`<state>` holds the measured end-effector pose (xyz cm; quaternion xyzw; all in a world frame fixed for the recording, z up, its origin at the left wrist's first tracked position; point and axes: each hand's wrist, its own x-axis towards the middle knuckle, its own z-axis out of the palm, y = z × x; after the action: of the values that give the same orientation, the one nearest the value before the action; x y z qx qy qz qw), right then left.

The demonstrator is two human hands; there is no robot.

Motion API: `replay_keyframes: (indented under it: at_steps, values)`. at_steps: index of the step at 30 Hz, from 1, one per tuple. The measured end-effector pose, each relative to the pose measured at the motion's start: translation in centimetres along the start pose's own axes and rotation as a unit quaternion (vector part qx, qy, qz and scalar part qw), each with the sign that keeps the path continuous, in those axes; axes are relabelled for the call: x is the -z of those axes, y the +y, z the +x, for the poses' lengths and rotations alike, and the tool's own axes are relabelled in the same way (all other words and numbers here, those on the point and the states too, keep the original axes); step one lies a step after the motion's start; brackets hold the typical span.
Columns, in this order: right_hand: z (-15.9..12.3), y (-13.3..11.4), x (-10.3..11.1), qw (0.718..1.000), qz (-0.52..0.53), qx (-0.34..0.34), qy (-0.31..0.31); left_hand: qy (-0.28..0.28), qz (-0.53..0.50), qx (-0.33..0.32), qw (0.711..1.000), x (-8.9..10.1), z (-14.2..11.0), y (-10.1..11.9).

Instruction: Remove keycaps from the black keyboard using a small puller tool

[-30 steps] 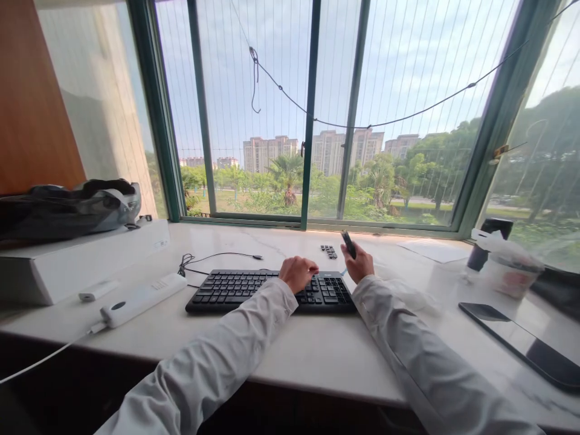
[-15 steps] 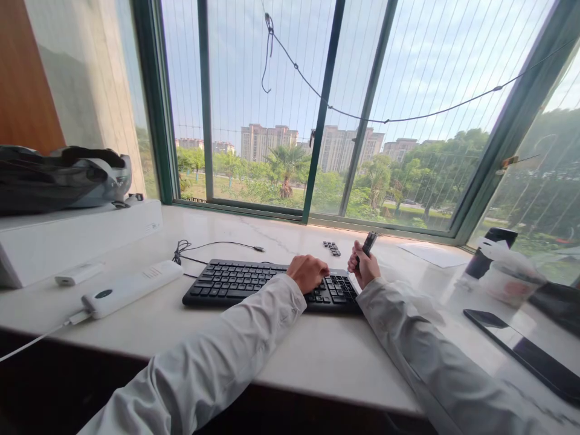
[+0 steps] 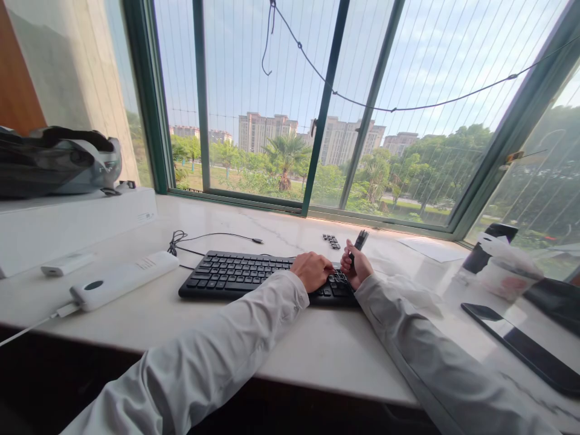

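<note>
A black keyboard (image 3: pixel 235 275) lies on the white counter, its right end partly covered by my hands. My left hand (image 3: pixel 310 270) rests over the right part of it, fingers bent down and pressed together at the keys near the number pad. Whatever those fingertips hold is too small or hidden to make out. Just right of it, my right hand (image 3: pixel 359 266) is closed around a slim black hand tool (image 3: pixel 361 240), whose upper end sticks up out of the fist. Behind the keyboard sits a small group of loose black keycaps (image 3: pixel 331 241).
The keyboard cable (image 3: pixel 176 240) curls behind its left end. To the left are a long white device (image 3: pixel 124 281) with a cord, a smaller white piece (image 3: pixel 67 264) and a white box (image 3: pixel 77 226). A phone (image 3: pixel 521 344), plastic-wrapped tub (image 3: pixel 507 275) and paper (image 3: pixel 430 249) lie right.
My right hand, with the black tool, has come down and closer to my left hand, its fist now by the number pad. The left fingers reach slightly further right. The view has shifted a little.
</note>
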<state>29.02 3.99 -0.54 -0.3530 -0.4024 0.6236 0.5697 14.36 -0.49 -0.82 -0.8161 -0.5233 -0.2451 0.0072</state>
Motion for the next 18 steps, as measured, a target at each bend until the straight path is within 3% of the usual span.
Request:
replay_keyframes:
  at_steps: [11, 18]
  values:
    - [0.2, 0.5, 0.2, 1.000, 0.002, 0.006, 0.017, -0.018, 0.028, 0.018, 0.999, 0.4, -0.4, 0.8]
    - [-0.1, 1.1, -0.1, 0.998, 0.016, 0.050, 0.025, -0.021, 0.030, 0.015, 0.999, 0.3, -0.4, 0.8]
